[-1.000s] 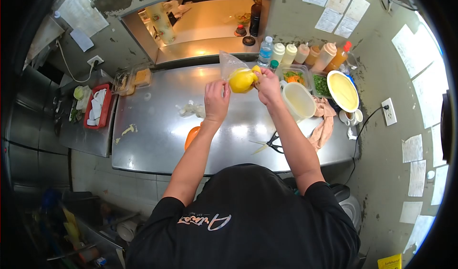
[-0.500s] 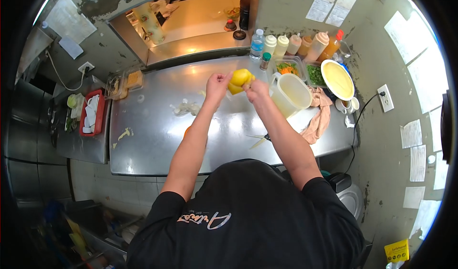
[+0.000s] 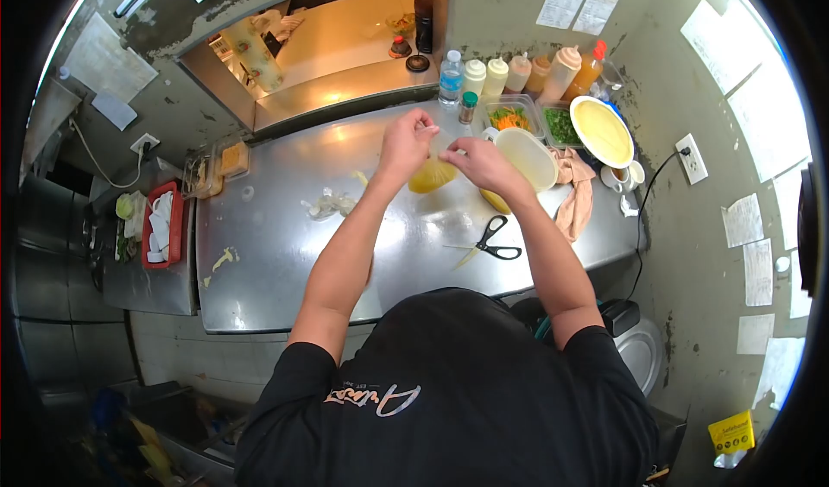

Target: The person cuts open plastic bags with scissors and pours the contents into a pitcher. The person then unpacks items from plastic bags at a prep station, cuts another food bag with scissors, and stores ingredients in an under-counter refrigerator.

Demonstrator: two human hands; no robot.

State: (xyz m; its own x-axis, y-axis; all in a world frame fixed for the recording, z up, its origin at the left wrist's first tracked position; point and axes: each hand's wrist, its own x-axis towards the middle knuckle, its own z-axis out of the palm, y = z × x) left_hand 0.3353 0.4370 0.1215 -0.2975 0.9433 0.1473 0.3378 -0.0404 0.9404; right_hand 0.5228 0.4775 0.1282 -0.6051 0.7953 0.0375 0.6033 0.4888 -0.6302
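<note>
A clear plastic bag with yellow contents [image 3: 432, 177] hangs low over the steel counter between my two hands. My left hand [image 3: 409, 146] is pinched at the upper left of the bag. On the other side, my right hand [image 3: 482, 166] pinches the bag's thin top, which is hard to make out. Close by stands a translucent pitcher [image 3: 528, 161], partly behind my right hand. Something yellow [image 3: 495, 200] lies below it, half hidden by my right wrist. Black-handled scissors [image 3: 499, 249] lie between my forearms, and crumpled clear plastic [image 3: 331, 205] sits left of my left forearm.
Squeeze bottles [image 3: 496, 78], a water bottle [image 3: 451, 79] and tubs of chopped vegetables [image 3: 561, 127] line the back right. A white bowl of yellow food [image 3: 602, 131] and a peach cloth [image 3: 573, 206] are at the right. A red basket [image 3: 176, 228] stands left.
The yellow-filled bag has gone from being held up between both hands to hanging lower beneath them. My right forearm has shifted right, uncovering the scissors. The camera view has tilted slightly.
</note>
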